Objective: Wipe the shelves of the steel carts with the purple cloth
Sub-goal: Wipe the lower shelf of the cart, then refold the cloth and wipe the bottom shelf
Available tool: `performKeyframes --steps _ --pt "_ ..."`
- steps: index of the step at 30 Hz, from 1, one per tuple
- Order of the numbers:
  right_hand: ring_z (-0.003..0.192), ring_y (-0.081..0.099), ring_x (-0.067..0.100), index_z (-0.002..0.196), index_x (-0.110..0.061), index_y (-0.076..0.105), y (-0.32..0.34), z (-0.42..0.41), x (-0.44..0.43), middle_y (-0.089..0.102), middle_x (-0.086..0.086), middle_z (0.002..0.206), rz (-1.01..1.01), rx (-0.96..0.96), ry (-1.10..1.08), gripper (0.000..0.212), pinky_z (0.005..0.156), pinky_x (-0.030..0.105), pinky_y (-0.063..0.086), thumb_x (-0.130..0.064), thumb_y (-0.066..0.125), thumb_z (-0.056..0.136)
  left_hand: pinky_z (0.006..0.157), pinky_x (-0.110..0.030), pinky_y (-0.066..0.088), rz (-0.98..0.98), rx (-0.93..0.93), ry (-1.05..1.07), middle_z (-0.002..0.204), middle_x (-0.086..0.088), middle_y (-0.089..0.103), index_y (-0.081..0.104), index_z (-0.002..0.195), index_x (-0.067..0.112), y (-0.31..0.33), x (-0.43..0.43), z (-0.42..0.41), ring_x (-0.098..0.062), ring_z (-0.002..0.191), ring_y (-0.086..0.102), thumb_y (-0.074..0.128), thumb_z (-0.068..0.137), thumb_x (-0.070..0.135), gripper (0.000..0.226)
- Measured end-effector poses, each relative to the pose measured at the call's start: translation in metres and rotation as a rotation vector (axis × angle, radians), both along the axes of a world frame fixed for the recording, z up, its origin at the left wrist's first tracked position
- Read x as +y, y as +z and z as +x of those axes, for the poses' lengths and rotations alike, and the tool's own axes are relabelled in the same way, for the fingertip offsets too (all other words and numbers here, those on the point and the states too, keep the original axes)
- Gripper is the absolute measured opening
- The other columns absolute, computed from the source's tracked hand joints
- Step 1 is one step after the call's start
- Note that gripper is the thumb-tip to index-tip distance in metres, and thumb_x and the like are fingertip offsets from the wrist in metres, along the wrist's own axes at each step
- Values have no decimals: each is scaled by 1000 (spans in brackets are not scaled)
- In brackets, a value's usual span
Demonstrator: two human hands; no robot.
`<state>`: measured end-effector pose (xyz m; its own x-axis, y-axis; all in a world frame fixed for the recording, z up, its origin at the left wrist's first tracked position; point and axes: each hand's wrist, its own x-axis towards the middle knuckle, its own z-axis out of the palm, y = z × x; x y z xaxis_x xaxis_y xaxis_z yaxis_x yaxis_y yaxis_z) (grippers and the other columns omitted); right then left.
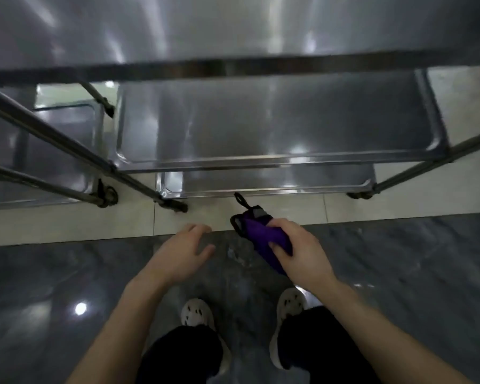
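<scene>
This looks like a commercial or institutional service area, perhaps a catering back room or a clinic rather than a home; which of these cannot be told. A steel cart [283, 120] with rimmed tray shelves [261, 187] set in tiers stands on small casters [178, 207]. A second cart [64, 126] of the same make stands just beside it on the left. Underfoot all is hard and glossy: pale tiles [67, 225] beneath the carts, dark veined stone [399, 273] nearer, polished to a mirror shine.
</scene>
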<state>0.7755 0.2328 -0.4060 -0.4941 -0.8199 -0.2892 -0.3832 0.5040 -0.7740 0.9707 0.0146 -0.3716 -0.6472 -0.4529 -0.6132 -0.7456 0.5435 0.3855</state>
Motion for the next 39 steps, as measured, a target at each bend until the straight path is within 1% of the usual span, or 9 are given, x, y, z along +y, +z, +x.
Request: performKeyframes --steps 6,12,17,19,23,27,30,33,39 --pt "99 65 5 131 -29 63 170 -17 35 70 -11 113 -37 -50 -20 34 83 29 56 -15 72 101 117 -39 45 -13 20 110 154 -3 55 52 157 24 175 42 -12 -21 138 57 60 111 41 50" --pt "99 65 3 129 -27 64 255 -54 66 70 -12 112 -122 -42 0 35 82 21 51 -11 73 99 112 -46 53 -77 116 203 153 -4 56 55 155 22 274 73 -43 -19 129 64 63 109 39 49" --pt "103 66 7 132 -34 63 280 -97 114 70 -13 116 -136 11 -36 36 86 37 59 -19 73 101 109 -45 55 -137 166 215 150 -1 58 57 152 24 309 120 -65 -17 129 63 64 108 39 47" --pt "101 65 1 132 -41 59 289 -118 139 69 -17 115 -146 45 -50 37 84 35 61 -25 72 102 110 -43 53 -171 192 199 150 -1 58 56 152 24 314 144 -78 -17 130 63 64 108 40 47" --pt "101 66 3 131 -42 59 313 -167 200 70 -15 116 -161 112 -42 37 84 33 58 -24 73 102 110 -37 50 -197 262 211 153 0 56 53 156 24 321 209 -111 -14 129 62 65 108 40 52" --pt "99 65 -4 130 -47 58 340 -227 270 71 -17 114 -162 165 -85 39 80 22 53 -27 73 101 108 -33 50 -158 298 198 155 3 54 52 157 25 335 275 -159 -11 128 61 66 108 39 53" --pt "97 65 -2 130 -50 56 353 -281 311 69 -21 112 -158 173 -161 40 80 30 58 -29 74 101 108 -30 48 -153 300 174 155 3 54 51 157 24 353 307 -210 -10 128 61 66 108 37 53" --pt "95 66 -2 129 -51 56 360 -350 326 69 -25 109 -167 179 -215 39 79 34 60 -30 74 101 111 -35 50 -176 329 154 153 3 55 52 158 24 374 318 -275 -11 127 61 66 108 37 54" --pt "95 62 -16 124 -58 56 378 -524 308 66 -42 100 -227 186 -211 43 67 17 45 -30 76 98 113 -42 52 -235 404 250 152 3 59 55 156 24 405 302 -430 -12 128 63 66 109 34 50"
